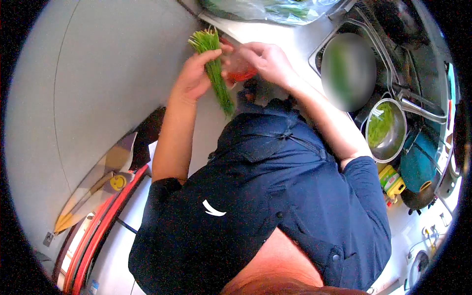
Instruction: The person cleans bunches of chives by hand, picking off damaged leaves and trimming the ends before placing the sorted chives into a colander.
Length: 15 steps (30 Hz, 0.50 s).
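A bunch of thin green stalks (pixel 215 73) is gripped in my left hand (pixel 194 76), its pale ends at the top and its dark green tips hanging down. To the right of it, my right hand (pixel 273 61) has its fingers pinched on a thin, see-through red piece (pixel 241 69), which looks like a plastic bag or film. The red piece is blurred and reaches to the fingers of my left hand, partly behind the stalks.
A clear plastic bag (pixel 280 11) with greens lies on the white counter (pixel 290 39). To the right are a sink (pixel 317 58), a metal bowl (pixel 404 129) with cut greens, a teal item (pixel 419 156) and a yellow-green package (pixel 389 181).
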{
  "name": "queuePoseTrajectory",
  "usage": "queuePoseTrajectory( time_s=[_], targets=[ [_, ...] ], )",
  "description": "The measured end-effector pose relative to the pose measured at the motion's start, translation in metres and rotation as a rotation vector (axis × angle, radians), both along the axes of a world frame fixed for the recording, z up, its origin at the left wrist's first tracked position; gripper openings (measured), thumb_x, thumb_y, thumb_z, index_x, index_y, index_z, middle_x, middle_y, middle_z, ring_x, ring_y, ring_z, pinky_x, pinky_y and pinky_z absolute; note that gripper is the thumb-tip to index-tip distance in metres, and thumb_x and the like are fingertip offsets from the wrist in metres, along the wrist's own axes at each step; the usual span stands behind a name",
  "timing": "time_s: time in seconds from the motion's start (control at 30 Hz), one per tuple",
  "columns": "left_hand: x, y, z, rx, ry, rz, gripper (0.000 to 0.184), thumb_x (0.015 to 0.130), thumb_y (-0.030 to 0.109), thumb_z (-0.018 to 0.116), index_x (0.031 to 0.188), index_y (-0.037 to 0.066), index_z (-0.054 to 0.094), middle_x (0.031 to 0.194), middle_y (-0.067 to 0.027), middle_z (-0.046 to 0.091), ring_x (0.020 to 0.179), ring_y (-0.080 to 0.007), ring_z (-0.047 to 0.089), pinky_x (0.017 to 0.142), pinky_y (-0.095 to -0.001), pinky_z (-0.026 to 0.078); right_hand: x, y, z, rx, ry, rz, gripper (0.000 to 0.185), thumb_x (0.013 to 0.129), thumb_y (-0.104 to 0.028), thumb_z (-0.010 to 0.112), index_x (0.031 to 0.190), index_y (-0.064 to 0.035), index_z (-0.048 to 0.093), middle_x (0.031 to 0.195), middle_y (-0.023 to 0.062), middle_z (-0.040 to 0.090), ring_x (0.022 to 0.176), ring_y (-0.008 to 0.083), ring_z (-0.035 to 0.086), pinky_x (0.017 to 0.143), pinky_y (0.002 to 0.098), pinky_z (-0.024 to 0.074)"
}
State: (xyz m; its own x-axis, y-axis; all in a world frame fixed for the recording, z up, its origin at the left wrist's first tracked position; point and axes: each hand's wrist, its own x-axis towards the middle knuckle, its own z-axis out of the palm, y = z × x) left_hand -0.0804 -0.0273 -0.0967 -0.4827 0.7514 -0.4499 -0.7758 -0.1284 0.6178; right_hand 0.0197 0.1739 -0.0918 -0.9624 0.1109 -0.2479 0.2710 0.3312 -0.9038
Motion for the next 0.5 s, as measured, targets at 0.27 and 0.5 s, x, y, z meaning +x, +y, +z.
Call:
queuePoseTrajectory(
  time_s=[0.27,0.5],
  targets=[
    [0.019,0.123,0.041,0.222,-0.038,0.072,0.027,0.1,0.022,0.054,0.109,-0.002,0.064,0.111,-0.0153,0.067,0.114,-0.0296,0.061,0.107,-0.0443,0.045,0.062,0.04,0.053,0.099,0.1,-0.069,0.052,0.088,-0.041,0.064,0.128,-0.0078,0.062,0.114,0.0178,0.069,0.104,0.0251,0.066,0.094,0.0375,0.0497],
    [0.064,0.19,0.055,0.375,-0.288,-0.114,0.043,0.091,0.011,0.059,0.131,-0.001,0.046,0.104,-0.0198,0.064,0.119,-0.0421,0.055,0.111,-0.0576,0.036,0.149,0.09,0.062,-0.243,-0.159,-0.4,0.04,0.096,-0.034,0.059,0.117,-0.0003,0.065,0.099,0.009,0.073,0.084,0.0133,0.068,0.081,0.0295,0.0522]
  ],
)
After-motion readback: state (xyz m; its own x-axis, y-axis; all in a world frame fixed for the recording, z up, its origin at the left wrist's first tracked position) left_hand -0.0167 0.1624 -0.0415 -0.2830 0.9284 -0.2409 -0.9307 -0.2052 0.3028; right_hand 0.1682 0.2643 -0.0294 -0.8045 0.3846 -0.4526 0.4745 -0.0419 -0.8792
